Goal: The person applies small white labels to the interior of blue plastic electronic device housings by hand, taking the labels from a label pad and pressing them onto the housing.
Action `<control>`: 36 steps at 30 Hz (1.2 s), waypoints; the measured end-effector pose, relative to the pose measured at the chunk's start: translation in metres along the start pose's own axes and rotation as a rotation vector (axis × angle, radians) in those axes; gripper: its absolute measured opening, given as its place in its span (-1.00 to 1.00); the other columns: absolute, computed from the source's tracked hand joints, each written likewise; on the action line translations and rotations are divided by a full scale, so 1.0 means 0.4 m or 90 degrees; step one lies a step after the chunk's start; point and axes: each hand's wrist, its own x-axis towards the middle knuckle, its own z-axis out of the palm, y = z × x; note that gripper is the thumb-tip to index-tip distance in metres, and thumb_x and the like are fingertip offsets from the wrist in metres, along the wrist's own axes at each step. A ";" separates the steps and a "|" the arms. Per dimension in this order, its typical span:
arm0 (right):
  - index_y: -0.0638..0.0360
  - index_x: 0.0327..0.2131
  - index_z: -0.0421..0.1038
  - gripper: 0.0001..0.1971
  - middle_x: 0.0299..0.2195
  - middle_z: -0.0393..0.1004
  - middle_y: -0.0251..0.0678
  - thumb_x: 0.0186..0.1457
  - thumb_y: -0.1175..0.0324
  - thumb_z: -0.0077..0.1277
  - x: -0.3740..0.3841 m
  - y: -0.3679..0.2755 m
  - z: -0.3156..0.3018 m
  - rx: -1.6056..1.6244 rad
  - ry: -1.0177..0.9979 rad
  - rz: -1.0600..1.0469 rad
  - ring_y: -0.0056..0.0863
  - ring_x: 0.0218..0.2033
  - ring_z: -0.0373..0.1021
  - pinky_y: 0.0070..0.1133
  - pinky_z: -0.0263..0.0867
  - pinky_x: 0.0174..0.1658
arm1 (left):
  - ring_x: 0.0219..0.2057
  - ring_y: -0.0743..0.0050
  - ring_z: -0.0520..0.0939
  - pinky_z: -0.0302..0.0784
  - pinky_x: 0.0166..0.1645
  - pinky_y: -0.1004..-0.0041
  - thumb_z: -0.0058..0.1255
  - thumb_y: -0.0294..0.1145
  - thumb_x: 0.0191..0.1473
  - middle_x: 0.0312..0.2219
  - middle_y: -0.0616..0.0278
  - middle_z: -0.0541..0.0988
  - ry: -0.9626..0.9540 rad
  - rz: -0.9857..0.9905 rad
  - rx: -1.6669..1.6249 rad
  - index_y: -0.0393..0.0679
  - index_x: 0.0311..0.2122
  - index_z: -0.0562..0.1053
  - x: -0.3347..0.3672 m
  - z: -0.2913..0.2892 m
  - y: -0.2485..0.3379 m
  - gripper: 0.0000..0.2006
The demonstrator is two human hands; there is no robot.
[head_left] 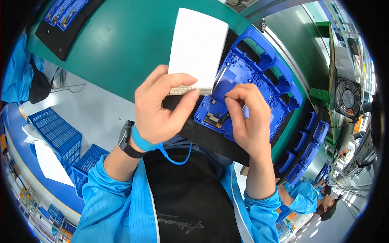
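My left hand (160,103) grips the lower edge of a white sheet stack (198,48), thumb below and index finger on top. Along that edge runs a band of small beige-grey pieces (184,91). My right hand (251,115) is closed in a pinch over a blue plastic housing (239,73); a tiny dark bit shows at the fingertips, too small to name. Near that pinch, a blue housing part (212,103) carries a small board with dark and beige parts (212,118). The right hand hides some of the housing beneath it.
A black mat (194,131) lies under the housings on the green table (121,44). More blue housings (310,150) stand at the right, others (67,14) at the far left. Blue crates (56,129) sit to the left. A fan (347,97) and a co-worker (304,198) are at right.
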 end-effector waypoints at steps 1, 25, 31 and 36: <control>0.27 -0.35 0.45 -0.86 -0.34 0.48 -0.18 -0.03 0.63 0.16 -0.012 -0.005 -0.006 0.078 0.051 0.025 -0.30 -0.35 0.42 -0.54 0.34 -0.27 | -0.47 0.37 0.56 0.41 -0.40 0.49 0.23 -0.59 -0.05 -0.47 0.17 0.49 -0.001 0.003 -0.001 -0.22 -0.22 0.54 -0.008 0.006 0.010 -0.78; 0.23 -0.36 0.39 -0.87 -0.29 0.36 -0.21 0.01 0.62 0.10 -0.059 0.004 0.010 -0.082 -0.084 0.015 -0.20 -0.21 0.26 -0.42 0.25 -0.11 | -0.22 0.48 0.60 0.55 -0.13 0.48 0.05 -0.61 0.17 -0.23 0.20 0.48 0.093 -0.197 -0.129 -0.28 -0.08 0.42 -0.017 0.019 -0.008 -0.79; 0.22 -0.37 0.41 -0.91 -0.26 0.33 -0.20 0.03 0.59 0.08 -0.055 -0.003 0.006 -0.084 -0.112 0.035 -0.20 -0.19 0.24 -0.42 0.24 -0.08 | -0.33 0.70 0.53 0.42 -0.26 0.68 0.01 -0.62 0.22 -0.28 0.30 0.50 0.059 -0.084 -0.036 -0.30 -0.09 0.44 -0.016 0.007 -0.027 -0.84; 0.22 -0.36 0.43 -0.91 -0.26 0.33 -0.19 0.03 0.59 0.08 -0.060 -0.001 0.002 -0.083 -0.123 0.048 -0.20 -0.20 0.23 -0.42 0.24 -0.08 | -0.34 0.71 0.54 0.40 -0.28 0.69 0.02 -0.62 0.21 -0.29 0.31 0.50 0.055 -0.118 -0.058 -0.31 -0.08 0.46 -0.021 0.011 -0.022 -0.82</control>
